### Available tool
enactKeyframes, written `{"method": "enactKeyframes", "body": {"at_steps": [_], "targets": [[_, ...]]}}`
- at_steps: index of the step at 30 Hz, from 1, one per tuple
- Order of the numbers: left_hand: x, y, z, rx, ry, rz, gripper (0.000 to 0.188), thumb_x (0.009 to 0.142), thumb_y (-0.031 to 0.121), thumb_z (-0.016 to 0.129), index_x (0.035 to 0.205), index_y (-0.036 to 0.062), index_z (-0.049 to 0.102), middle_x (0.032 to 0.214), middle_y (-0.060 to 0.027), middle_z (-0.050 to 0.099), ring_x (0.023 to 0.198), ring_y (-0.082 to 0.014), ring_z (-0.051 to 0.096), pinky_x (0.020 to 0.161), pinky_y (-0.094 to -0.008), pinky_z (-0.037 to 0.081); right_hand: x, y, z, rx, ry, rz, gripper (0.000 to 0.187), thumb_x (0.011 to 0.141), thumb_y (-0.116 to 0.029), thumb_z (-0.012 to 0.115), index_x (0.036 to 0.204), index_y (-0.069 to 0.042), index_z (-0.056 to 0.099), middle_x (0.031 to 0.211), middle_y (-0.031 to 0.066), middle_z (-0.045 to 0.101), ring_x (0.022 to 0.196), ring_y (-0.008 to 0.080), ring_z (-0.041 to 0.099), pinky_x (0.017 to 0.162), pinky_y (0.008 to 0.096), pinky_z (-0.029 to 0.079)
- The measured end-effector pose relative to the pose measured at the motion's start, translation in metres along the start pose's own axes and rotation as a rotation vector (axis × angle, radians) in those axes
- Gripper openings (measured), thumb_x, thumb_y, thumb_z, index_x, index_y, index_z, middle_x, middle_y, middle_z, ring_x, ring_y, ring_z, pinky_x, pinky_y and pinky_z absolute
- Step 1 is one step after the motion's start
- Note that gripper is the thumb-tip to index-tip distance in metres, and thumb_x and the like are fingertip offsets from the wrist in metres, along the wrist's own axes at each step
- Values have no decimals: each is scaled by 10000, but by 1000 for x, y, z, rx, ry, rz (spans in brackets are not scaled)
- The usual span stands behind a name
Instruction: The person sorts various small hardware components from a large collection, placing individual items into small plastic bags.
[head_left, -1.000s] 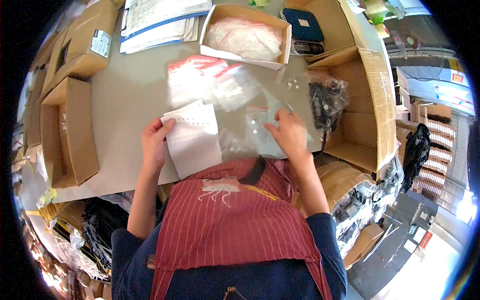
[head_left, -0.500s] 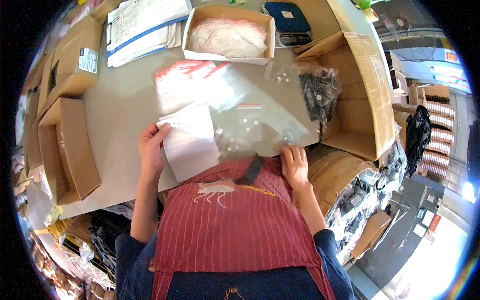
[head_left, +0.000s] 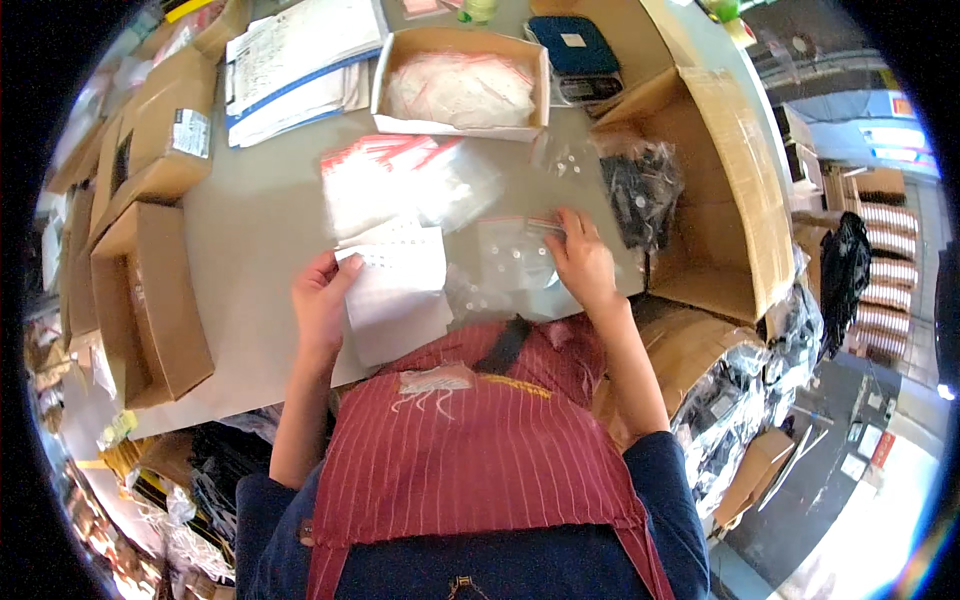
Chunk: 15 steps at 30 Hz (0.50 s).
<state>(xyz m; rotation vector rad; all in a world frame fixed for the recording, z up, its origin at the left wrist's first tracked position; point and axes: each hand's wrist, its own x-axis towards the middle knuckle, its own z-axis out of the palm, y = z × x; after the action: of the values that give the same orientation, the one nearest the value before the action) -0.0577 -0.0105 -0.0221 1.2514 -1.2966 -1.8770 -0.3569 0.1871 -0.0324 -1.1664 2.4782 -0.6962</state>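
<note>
My left hand (head_left: 322,298) pinches the upper left edge of some white paper sheets (head_left: 402,305) with small print, lying near the table's front edge. My right hand (head_left: 588,262) has its fingers closed on the top right corner of a clear zip bag (head_left: 505,262), which holds a few small white round pieces. Another clear bag (head_left: 470,292) with similar pieces lies between the papers and my apron. Beyond the papers is a spread pile of empty clear zip bags (head_left: 365,190) with red strips, partly washed out by glare.
A white carton (head_left: 460,125) full of zip bags stands at the back, beside clipboards with papers (head_left: 300,60) and a blue-topped scale (head_left: 575,45). At right, a black-filled plastic bag (head_left: 640,195) lies by an open cardboard box (head_left: 715,200). An open brown box (head_left: 150,300) is at left.
My right hand has moved from the table's front edge up to the zip bag and taken its top corner. The bag has shifted slightly right. My left hand still holds the papers.
</note>
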Motion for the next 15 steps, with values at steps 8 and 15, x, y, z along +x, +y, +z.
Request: {"method": "enactKeyframes", "body": {"at_steps": [8, 15], "targets": [[-2, -8, -1, 27, -29, 10, 236, 917, 127, 705, 1101, -21, 704, 1005, -60, 716, 876, -123, 641, 807, -269, 500, -1, -109, 14, 214, 88, -645, 229, 866, -90, 678, 1083, -44, 620, 1095, 155, 628, 1027, 345, 608, 894, 448, 498], [1, -12, 1, 4, -68, -8, 244, 917, 130, 699, 1100, -32, 696, 1010, -66, 715, 886, -131, 649, 825, -273, 507, -1, -110, 29, 98, 136, -719, 190, 826, -49, 705, 1002, -54, 634, 1021, 98, 643, 934, 313, 632, 841, 413, 517]]}}
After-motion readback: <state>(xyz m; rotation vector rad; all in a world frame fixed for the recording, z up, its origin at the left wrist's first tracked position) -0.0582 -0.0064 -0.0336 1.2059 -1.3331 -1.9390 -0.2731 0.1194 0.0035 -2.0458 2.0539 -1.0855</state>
